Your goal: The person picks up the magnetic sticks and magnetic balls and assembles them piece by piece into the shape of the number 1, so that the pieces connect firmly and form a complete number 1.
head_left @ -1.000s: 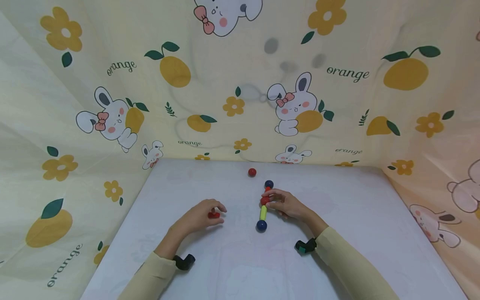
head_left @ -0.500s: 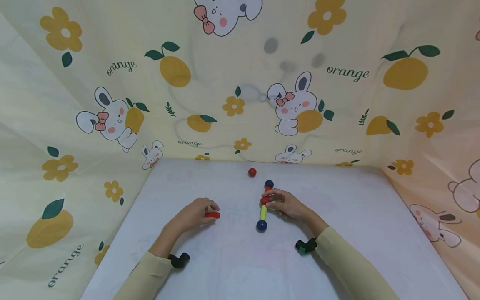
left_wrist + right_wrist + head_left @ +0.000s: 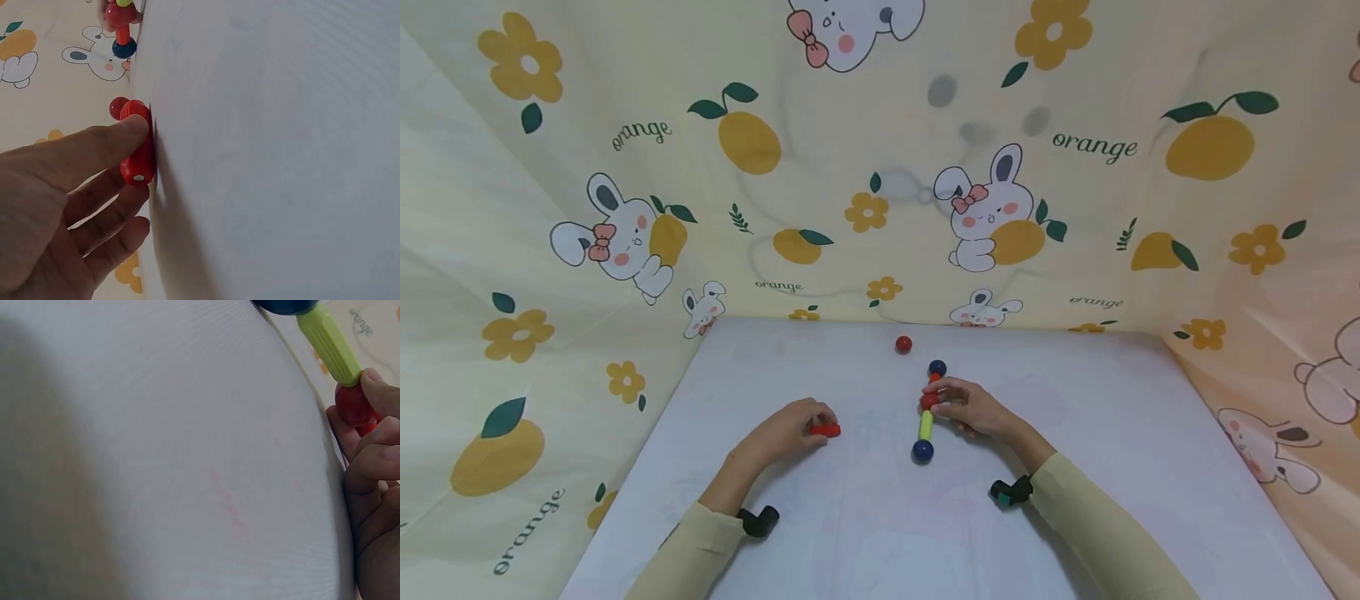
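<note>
Between thumb and fingers, my left hand (image 3: 790, 429) pinches a short red rod (image 3: 139, 159) close to the white tabletop; a pale dot marks its near end. My right hand (image 3: 981, 410) grips the red ball (image 3: 929, 402) in the middle of a straight chain. Toward me from that ball runs a yellow-green rod (image 3: 328, 344), ending in a dark blue ball (image 3: 922, 452). On the far side, another red rod (image 3: 934, 378), partly covered by fingers, joins a second dark blue ball (image 3: 937, 367). In the head view, a gap separates the left hand's rod from the chain.
A loose red ball (image 3: 904, 344) lies near the back edge of the white table (image 3: 880, 533). Printed cloth (image 3: 850, 150) with rabbits and oranges hangs behind and at both sides. Black wrist cameras sit below each hand.
My left hand has drawn slightly left, away from the chain, and more of its red rod shows, lying roughly sideways. My right hand and the chain stay in place.
</note>
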Tool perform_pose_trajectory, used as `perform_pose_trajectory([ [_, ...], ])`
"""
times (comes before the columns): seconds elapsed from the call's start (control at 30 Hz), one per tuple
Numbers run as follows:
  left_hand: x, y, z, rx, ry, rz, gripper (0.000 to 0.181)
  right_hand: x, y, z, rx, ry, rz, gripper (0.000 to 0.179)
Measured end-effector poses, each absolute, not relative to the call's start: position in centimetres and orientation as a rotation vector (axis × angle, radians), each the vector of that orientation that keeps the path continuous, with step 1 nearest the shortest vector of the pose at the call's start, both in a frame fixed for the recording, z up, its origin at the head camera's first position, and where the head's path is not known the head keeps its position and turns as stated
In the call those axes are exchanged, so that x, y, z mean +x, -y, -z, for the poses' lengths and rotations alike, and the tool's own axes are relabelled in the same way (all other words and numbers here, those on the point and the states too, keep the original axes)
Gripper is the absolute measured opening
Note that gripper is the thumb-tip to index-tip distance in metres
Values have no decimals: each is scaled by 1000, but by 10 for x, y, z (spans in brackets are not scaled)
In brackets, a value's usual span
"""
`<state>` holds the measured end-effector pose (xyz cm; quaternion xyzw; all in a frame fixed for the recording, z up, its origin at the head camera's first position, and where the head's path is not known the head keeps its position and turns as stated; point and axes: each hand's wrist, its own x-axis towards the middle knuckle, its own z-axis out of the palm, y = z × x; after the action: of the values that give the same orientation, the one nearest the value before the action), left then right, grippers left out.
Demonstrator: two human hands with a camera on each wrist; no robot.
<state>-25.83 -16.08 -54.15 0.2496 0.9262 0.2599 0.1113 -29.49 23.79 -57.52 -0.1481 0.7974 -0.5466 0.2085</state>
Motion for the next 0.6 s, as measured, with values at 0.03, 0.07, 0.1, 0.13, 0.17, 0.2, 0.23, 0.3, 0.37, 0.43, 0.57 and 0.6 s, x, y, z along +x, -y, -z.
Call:
perform_pose_trajectory([
  [0.03,-259,161,542,739,-2719,-767,26,-295,-238,575,-415,-2220,1520,44],
  [0.07,-259,161,542,742,-2717,-770,26,-296,-238,576,-423,-2221,1518,44],
  [0.1,-259,161,542,741,-2713,-772,26,-296,-237,576,-427,-2221,1517,44],
  [0.13,-259,161,542,741,-2713,-771,26,-296,-237,576,-424,-2223,1517,44],
  [0.17,-258,161,541,738,-2714,-770,25,-296,-237,576,-418,-2224,1516,44],
  [0.2,-258,161,540,731,-2716,-766,25,-296,-237,576,-415,-2226,1515,44],
  [0.23,-257,161,539,723,-2720,-759,25,-296,-237,576,-410,-2229,1515,44],
  [0.3,-255,160,538,707,-2731,-736,24,-296,-236,576,-400,-2230,1516,43],
  [0.37,-254,159,536,690,-2751,-700,24,-295,-236,576,-396,-2231,1518,43],
  [0.43,-253,158,535,677,-2776,-656,24,-295,-236,576,-395,-2229,1521,43],
  [0.57,-251,156,533,623,-2823,-574,27,-296,-237,576,-407,-2222,1526,44],
  [0.6,-251,156,532,611,-2832,-555,28,-295,-237,575,-410,-2219,1527,44],
])
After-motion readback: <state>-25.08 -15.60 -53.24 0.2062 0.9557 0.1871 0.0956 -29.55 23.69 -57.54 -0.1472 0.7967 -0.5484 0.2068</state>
